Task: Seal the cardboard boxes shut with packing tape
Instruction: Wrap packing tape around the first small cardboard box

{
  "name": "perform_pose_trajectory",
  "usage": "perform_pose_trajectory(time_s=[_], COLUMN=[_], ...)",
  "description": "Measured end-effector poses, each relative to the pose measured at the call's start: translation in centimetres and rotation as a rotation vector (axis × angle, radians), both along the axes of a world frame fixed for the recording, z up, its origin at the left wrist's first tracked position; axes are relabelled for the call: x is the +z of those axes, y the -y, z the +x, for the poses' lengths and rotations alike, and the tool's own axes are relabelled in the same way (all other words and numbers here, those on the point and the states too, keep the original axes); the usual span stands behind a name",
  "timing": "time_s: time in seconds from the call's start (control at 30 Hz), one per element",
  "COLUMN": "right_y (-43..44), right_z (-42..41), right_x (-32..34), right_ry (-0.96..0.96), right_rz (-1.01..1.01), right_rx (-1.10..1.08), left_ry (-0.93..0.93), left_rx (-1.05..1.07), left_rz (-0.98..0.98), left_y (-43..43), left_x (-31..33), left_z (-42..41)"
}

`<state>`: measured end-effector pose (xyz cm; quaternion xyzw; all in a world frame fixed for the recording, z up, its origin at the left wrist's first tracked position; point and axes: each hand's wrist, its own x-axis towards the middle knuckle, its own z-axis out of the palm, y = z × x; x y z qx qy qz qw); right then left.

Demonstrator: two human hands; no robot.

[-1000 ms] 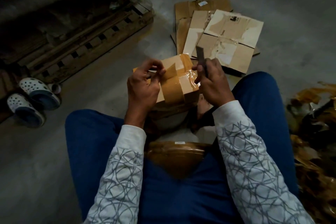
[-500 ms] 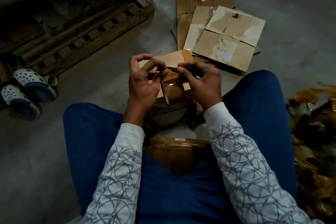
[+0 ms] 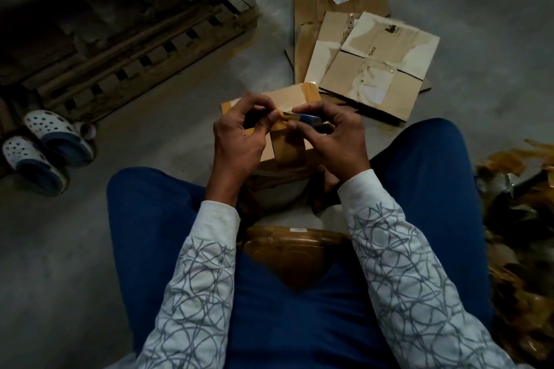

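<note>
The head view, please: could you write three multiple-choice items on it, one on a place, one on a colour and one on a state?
1. Where do the clogs lie?
A. on the floor, at the person's left
B. on a shelf
C. in the lap
2. What colour are the trousers?
A. grey
B. blue
C. brown
3. What is the right hand doing?
A. resting flat on the floor
B. gripping a cutter above the box
C. lifting a clog
Answers: A, both clogs sit on the floor at the left edge; B, both trouser legs are blue; B, it is curled round the blue-handled cutter.
</note>
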<state>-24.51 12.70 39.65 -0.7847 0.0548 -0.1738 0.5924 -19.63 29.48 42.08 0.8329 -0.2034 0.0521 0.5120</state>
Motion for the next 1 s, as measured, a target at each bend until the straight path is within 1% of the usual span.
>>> perform_pose_trajectory(time_s=[0.17,0.3,0.33,0.4,0.5,0.53,0.6,0.67,0.77,0.87,0.93,1.0], right_y=[0.4,0.8,0.8,0.9,1.4,1.8,2.7,4.1,6.6,8.2,8.7,9.1], right_z=[0.1,-0.1,-0.1,0.0,0.0,-0.1,-0.3,-0.2,0.0,-0.2,-0.1,0.2], right_x=[-0.5,-0.7,-0.7,-0.7,-0.7,-0.7,-0.6,-0.9,-2.0,-3.6,-4.8,-6.0], right_ry=[-0.002,-0.031,-0.034,-0.054,-0.113,-0.129,-0.148,-0.184,-0.348,-0.531,-0.604,-0.654], right_rz=[0.028,0.056,0.057,0.038,-0.016,-0.046,-0.119,-0.194,-0.288,-0.349,-0.334,-0.307], right_rx=[-0.009,0.006,0.012,0.018,0.028,0.017,-0.036,-0.123,-0.260,-0.366,-0.436,-0.506], left_ry=[-0.038,-0.221,-0.242,-0.269,-0.248,-0.261,-0.356,-0.469,-0.623,-0.765,-0.835,-0.861], left_rx=[0.009,0.039,0.044,0.064,0.128,0.155,0.202,0.236,0.241,0.245,0.244,0.227], left_rz=[-0.063,-0.170,-0.183,-0.183,-0.145,-0.167,-0.259,-0.300,-0.316,-0.305,-0.262,-0.188], left_y=[-0.1,-0.1,-0.1,-0.1,0.1,0.0,-0.4,-1.1,-1.6,-1.1,-0.4,0.5], left_x=[-0.1,-0.1,-0.1,-0.5,-1.0,-1.2,-1.5,-2.2,-4.0,-6.5,-8.1,-9.4], left_z=[-0.4,-0.4,-0.4,-0.2,0.0,0.1,0.4,0.8,0.7,-0.3,-0.9,-1.0])
